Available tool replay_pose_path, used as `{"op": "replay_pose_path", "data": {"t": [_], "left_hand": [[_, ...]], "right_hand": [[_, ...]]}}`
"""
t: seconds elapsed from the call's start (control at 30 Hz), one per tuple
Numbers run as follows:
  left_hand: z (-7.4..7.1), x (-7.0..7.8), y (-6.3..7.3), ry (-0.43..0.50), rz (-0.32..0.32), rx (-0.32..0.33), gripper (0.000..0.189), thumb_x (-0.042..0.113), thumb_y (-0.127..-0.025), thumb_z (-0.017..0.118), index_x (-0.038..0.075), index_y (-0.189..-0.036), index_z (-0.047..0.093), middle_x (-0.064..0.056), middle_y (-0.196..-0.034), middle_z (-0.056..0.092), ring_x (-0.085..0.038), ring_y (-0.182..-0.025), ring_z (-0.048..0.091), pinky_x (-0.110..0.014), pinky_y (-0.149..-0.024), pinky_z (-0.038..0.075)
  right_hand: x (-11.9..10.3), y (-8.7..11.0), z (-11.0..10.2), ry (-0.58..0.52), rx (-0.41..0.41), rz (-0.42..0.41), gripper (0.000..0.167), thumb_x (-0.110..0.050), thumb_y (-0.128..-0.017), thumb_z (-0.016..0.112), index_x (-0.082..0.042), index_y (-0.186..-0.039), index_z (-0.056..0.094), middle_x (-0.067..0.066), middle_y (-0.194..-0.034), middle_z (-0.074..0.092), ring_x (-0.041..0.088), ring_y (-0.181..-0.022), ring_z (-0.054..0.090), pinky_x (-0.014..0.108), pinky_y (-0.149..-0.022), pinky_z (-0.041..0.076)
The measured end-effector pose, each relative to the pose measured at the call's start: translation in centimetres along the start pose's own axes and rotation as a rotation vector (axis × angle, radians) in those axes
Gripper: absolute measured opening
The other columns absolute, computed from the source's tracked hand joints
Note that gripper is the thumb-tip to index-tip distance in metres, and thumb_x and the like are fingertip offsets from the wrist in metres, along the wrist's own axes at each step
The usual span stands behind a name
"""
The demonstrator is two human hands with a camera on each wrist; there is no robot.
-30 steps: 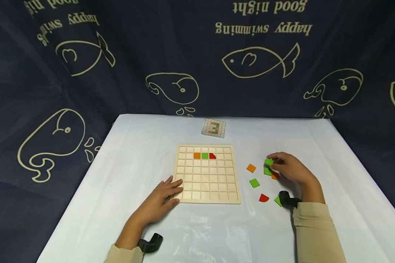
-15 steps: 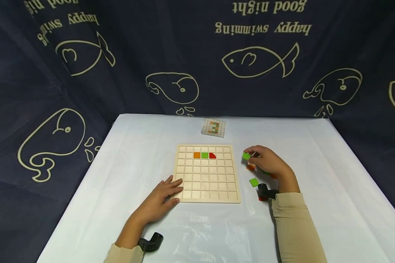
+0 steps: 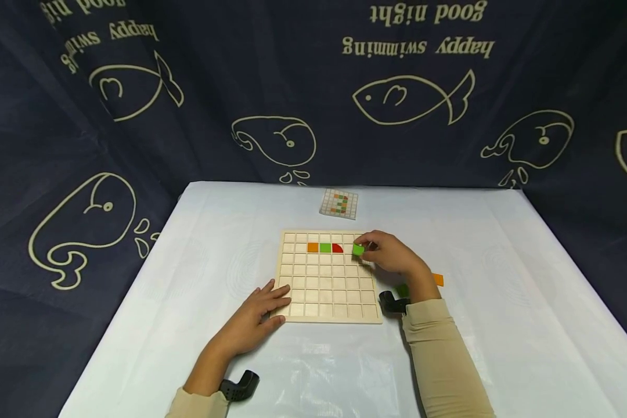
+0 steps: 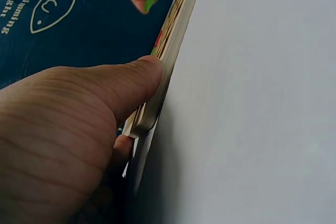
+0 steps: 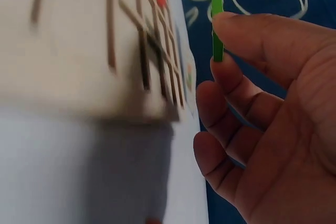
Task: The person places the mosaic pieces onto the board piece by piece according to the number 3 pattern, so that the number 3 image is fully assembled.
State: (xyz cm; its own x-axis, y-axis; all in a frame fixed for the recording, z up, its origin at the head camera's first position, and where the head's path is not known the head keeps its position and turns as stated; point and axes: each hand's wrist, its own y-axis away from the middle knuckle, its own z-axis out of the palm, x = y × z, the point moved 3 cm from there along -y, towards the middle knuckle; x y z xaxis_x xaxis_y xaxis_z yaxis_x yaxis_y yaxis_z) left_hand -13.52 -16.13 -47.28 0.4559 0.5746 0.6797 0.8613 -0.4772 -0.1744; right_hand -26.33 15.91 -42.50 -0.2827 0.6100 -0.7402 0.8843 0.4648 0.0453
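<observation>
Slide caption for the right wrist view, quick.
Right hand pinching a green tile, seen edge-on, near the gridded board.

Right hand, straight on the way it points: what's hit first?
Likely the red quarter-round piece on the board; height is unclear, so the right hand could pass over it.

Left of the right hand (image 3: 391,252): short free stretch, then red quarter-round piece (image 3: 337,248) in the way. Toward the wearer: board (image 3: 326,284) cells passable, left hand (image 3: 256,318) obstructing the near-left corner.
</observation>
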Motion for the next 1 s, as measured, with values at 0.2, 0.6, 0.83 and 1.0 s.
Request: {"op": "replay_pose_path", "data": {"t": [0.2, 0.6, 0.83, 1.0], "left_hand": [[0.0, 0.1, 0.0, 0.01, -0.001, -0.003, 0.039, 0.015, -0.095, 0.068, 0.003, -0.132, 0.064, -0.007, -0.15, 0.047, -0.034, -0.147, 0.024, -0.06, -0.117, 0.015], [-0.1, -0.1, 0.0, 0.009, -0.009, -0.013, 0.039, 0.016, -0.096, 0.067, 0.004, -0.133, 0.063, -0.005, -0.151, 0.046, -0.033, -0.148, 0.022, -0.058, -0.118, 0.014], [-0.1, -0.1, 0.0, 0.01, -0.004, -0.011, 0.039, 0.016, -0.096, 0.067, 0.004, -0.133, 0.063, -0.006, -0.151, 0.047, -0.033, -0.148, 0.023, -0.058, -0.118, 0.015], [-0.1, -0.1, 0.0, 0.011, 0.002, -0.006, 0.039, 0.015, -0.095, 0.067, 0.003, -0.133, 0.064, -0.006, -0.151, 0.047, -0.034, -0.147, 0.024, -0.059, -0.117, 0.016]], "right_hand": [[-1.3, -1.0, 1.3, 0.016, -0.024, -0.035, 0.032, -0.004, -0.093, 0.066, -0.003, -0.125, 0.065, 0.011, -0.113, 0.061, 0.024, -0.094, 0.055, 0.04, -0.082, 0.048], [-1.6, -2.7, 3.5, 0.019, -0.082, -0.089, 0.033, -0.003, -0.095, 0.062, -0.001, -0.127, 0.064, 0.006, -0.094, 0.058, 0.018, -0.079, 0.046, 0.036, -0.074, 0.041], [-1.6, -2.8, 3.8, 0.061, -0.083, -0.063, 0.034, 0.0, -0.093, 0.062, -0.002, -0.127, 0.065, 0.007, -0.096, 0.055, 0.021, -0.085, 0.045, 0.037, -0.074, 0.038], [-1.7, -2.6, 3.9, 0.075, -0.072, -0.032, 0.032, -0.002, -0.092, 0.066, -0.004, -0.124, 0.067, 0.005, -0.098, 0.054, 0.022, -0.088, 0.045, 0.038, -0.078, 0.039]]}}
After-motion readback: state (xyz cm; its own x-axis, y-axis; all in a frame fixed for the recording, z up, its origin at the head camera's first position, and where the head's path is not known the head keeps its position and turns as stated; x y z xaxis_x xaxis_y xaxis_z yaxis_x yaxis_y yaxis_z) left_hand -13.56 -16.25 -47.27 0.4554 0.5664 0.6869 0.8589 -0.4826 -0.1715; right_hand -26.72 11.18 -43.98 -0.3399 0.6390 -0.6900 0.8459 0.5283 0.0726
